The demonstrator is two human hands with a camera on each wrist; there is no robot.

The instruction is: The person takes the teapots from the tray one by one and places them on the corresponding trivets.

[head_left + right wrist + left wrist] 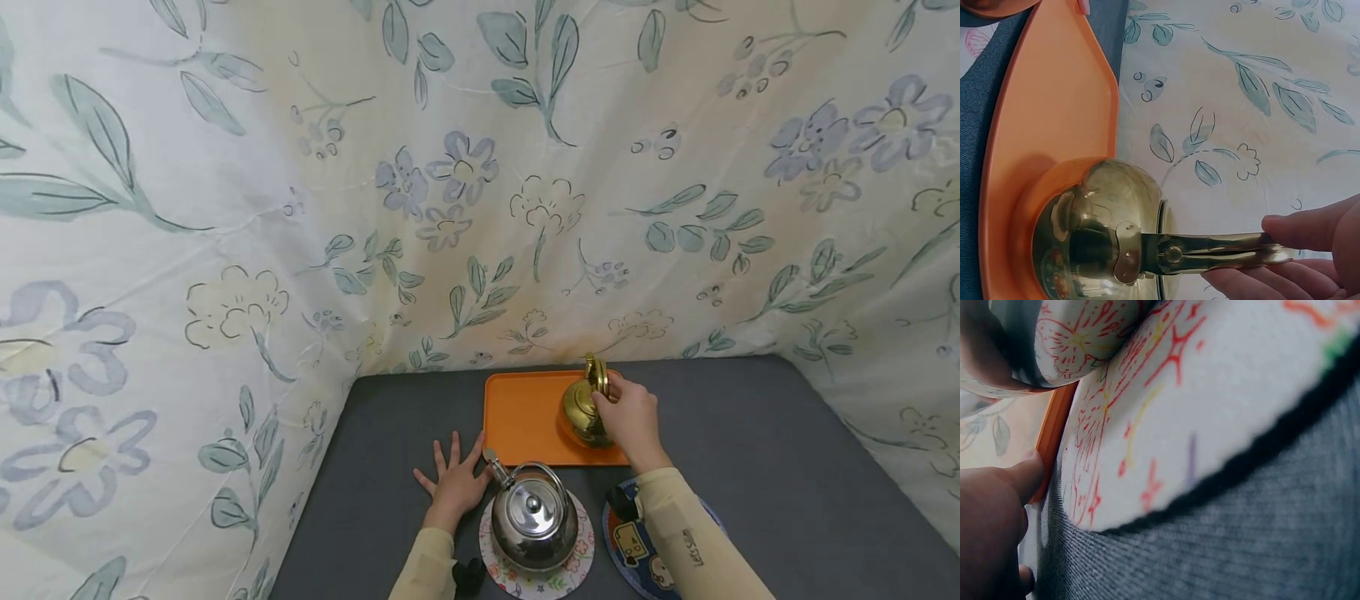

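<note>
My right hand (633,415) holds the upright handle (1222,250) of a shiny gold kettle (582,412) between thumb and fingers. The kettle is over the right part of an orange tray (521,417), close on its surface. Spread out flat, my left hand (454,485) lies on the dark table at the tray's near left corner. Its thumb (1030,475) is right at the tray's edge (1054,431) in the left wrist view. Beside this hand stands a silver kettle (534,521), its spout pointing toward the tray.
Under the silver kettle is a round white mat (583,546) with a floral print. A round blue mat (622,557) with cartoon figures is partly hidden by my right sleeve. Floral cloth (465,275) rises behind the grey table (405,417).
</note>
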